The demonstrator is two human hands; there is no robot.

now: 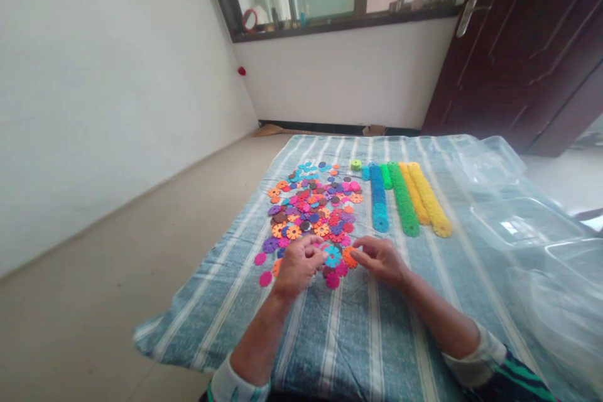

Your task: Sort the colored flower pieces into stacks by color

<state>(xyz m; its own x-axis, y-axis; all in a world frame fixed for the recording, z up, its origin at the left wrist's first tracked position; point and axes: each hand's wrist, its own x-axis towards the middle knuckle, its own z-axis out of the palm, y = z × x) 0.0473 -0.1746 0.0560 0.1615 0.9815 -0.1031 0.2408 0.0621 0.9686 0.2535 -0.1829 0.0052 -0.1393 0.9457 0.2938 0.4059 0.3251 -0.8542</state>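
Observation:
My left hand (301, 262) is at the near edge of a pile of notched plastic snowflake discs (325, 198), pinching a light blue snowflake disc (332, 255) between thumb and fingertips. Just to its right, an orange snowflake disc (349, 257) is between the thumb and fingers of my right hand (380, 259). Pink, purple, orange, red and dark discs lie loose around and beyond both hands. Farther right, discs are lined up in long rows by colour: a blue row (378, 198), a green row (403, 201) and yellow rows (428, 201).
A striped blue-grey cloth (226, 301) covers the table. Clear plastic containers (522, 223) stand along its right side, with a crumpled clear bag-like item (556, 308) nearer me. A short light green stack (356, 164) sits at the back. Beyond are a window and a dark red door (522, 44).

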